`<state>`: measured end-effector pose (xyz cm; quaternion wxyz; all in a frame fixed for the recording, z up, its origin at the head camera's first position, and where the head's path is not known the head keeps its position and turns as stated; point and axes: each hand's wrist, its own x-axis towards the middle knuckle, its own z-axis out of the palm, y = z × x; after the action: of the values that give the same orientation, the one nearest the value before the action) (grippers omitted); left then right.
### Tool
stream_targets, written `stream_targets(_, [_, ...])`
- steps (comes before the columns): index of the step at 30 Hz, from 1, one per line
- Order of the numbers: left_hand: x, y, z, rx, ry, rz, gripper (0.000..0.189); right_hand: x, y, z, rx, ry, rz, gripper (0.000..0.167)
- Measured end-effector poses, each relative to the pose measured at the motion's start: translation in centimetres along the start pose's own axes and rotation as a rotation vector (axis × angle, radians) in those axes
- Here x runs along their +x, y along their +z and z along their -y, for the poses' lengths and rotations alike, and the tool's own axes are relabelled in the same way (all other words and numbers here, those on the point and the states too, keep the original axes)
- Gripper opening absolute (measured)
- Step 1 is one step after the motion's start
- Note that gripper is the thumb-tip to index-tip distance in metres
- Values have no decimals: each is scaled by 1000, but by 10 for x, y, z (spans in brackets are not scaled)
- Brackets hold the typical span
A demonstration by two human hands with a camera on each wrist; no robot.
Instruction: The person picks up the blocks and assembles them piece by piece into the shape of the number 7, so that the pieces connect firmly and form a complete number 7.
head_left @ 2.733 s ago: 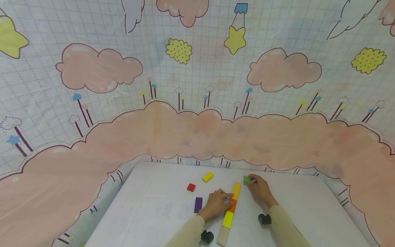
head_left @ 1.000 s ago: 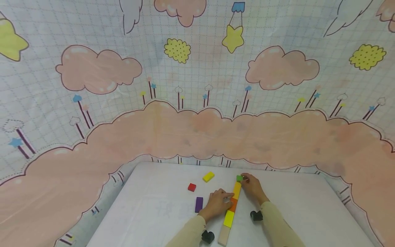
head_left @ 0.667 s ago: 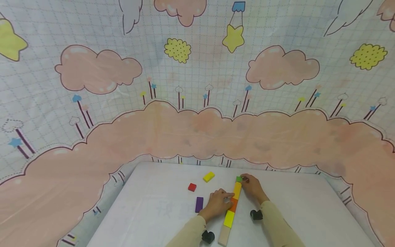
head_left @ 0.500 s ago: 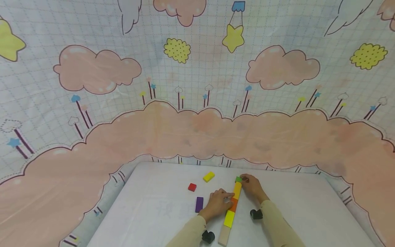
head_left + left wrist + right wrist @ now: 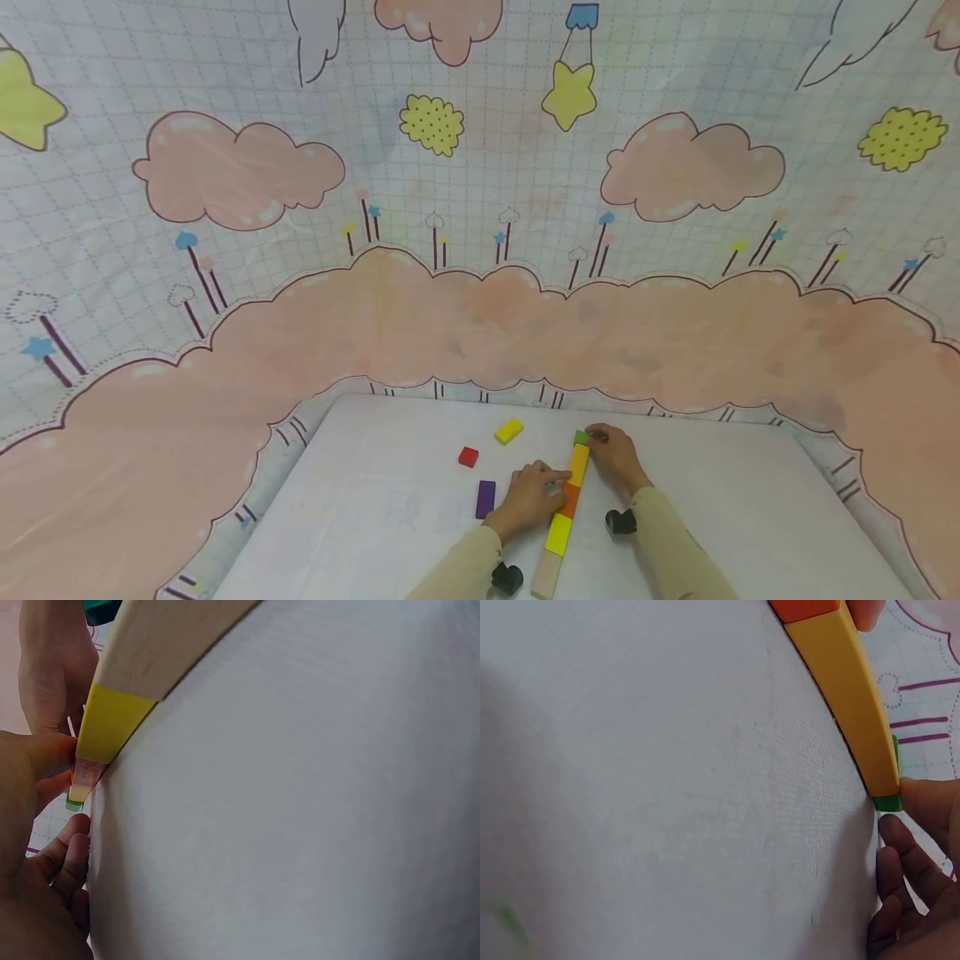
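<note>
A straight row of blocks runs away from me: a bare wooden block (image 5: 547, 575), a yellow block (image 5: 558, 534), an orange block (image 5: 571, 502) and an amber block (image 5: 579, 463). At its far end is a small green block (image 5: 581, 437), against the amber one. My right hand (image 5: 617, 452) pinches the green block; its thumb shows beside it in the right wrist view. My left hand (image 5: 527, 500) rests along the row's left side. Its outstretched index finger touches the amber block, and its thumb touches the orange block.
Left of the row lie a purple block (image 5: 486, 499), a red block (image 5: 468, 457) and another yellow block (image 5: 509, 431) on the white table (image 5: 360, 500). A patterned cloth (image 5: 480, 325) hangs behind the table's far edge. Dark wrist devices (image 5: 621, 522) sit at both wrists.
My right hand has carried the green block leftward to the row's far end, then drawn it slightly toward the amber block. The left hand has stayed in place on the row.
</note>
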<state>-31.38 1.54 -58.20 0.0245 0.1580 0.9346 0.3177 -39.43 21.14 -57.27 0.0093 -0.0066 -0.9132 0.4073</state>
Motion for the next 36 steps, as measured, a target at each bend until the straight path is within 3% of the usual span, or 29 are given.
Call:
stream_targets(28, [4, 5, 5, 7, 15, -18, 36, 5, 3, 2, -23, 8, -4, 33])
stream_targets(36, [4, 5, 6, 16, 25, -17, 36, 0, 1, -5, 45, -1, -24, 37])
